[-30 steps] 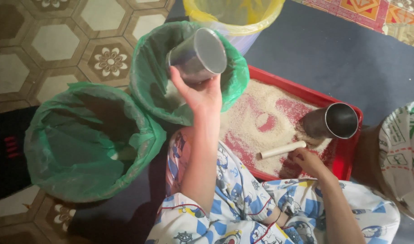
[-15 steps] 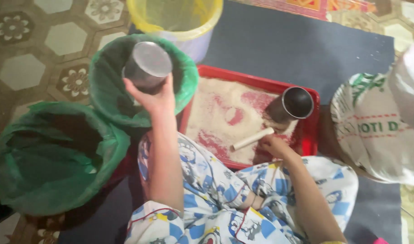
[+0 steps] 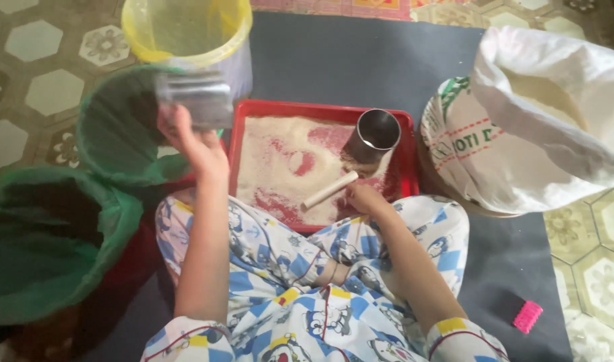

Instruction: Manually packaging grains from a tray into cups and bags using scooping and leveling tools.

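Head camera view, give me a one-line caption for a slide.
Left hand lifts a metal cup over a green-lined bucket; right hand rests on the red tray.

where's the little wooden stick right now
In the head view the wooden stick lies on the grain in the red tray, centre frame, just left of the right hand and below the standing metal cup.

Two metal cups: one [image 3: 193, 100] at ten o'clock, one [image 3: 374, 134] at one o'clock. Two green-lined buckets [image 3: 119, 134] [image 3: 45, 241] at nine o'clock. One yellow bucket [image 3: 186, 30] at eleven. One red tray [image 3: 406, 161], one white stick [image 3: 329, 190], one sack [image 3: 541, 127] at three, one pink brush [image 3: 527, 316] at five.
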